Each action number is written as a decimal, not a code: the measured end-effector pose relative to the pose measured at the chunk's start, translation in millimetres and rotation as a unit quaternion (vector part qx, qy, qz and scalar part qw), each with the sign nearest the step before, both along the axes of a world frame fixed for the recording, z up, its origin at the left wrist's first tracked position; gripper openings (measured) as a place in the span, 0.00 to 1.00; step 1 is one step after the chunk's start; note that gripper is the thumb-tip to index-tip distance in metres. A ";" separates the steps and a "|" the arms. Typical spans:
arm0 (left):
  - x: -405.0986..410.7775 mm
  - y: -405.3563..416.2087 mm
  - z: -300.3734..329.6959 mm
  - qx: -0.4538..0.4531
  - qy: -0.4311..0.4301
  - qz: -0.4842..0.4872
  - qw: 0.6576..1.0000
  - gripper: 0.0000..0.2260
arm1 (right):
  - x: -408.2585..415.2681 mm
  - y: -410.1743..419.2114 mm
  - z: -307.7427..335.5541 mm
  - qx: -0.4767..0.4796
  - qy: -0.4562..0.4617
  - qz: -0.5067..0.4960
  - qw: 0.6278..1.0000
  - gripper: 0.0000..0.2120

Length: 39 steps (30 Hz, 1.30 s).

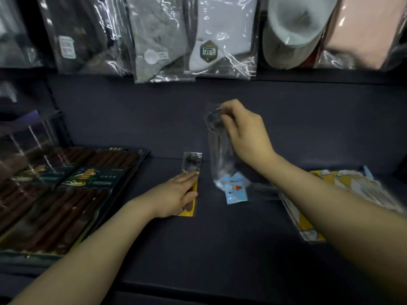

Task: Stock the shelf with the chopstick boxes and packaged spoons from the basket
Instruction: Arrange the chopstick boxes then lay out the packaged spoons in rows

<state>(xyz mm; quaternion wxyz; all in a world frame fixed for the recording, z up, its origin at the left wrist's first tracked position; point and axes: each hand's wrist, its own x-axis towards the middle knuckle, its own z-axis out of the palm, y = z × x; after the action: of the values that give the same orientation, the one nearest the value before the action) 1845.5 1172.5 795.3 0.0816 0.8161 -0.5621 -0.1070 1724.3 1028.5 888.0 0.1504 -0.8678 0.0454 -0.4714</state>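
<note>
We press our left hand, fingers straight and together, on a yellow-carded spoon packet lying on the shelf, while our right hand pinches a blue-carded spoon packet hanging below its fingertips. Chopstick boxes already sit left of our fingers; the basket is out of view, so what remains is unclear.

On the shelf, chopstick boxes lie at the left. Right of them a spoon pack lies flat under the left hand. Further right, the right hand holds a second pack upright, its bottom near the shelf. A flat package lies at the far right. Bagged socks hang behind, above.
</note>
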 end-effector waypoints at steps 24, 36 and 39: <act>-1.7 -7.2 5.3 -0.053 0.066 -0.018 0.996 0.21 | -16.5 -4.6 -61.5 -0.097 0.511 0.138 0.843 0.26; -17.1 10.4 26.8 -0.178 -0.019 -0.004 0.984 0.16 | -30.4 13.3 -51.3 -0.433 0.403 0.076 0.803 0.15; -30.9 10.7 42.1 -0.300 0.056 0.007 0.952 0.14 | -37.9 7.4 -46.3 -0.385 0.318 0.062 0.864 0.13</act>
<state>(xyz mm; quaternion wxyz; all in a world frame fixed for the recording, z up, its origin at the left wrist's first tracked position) 1814.6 1183.2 837.4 0.3551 0.7507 -0.5567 0.0214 1686.4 1035.9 841.6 -0.1891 -0.9606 -0.1479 -0.1400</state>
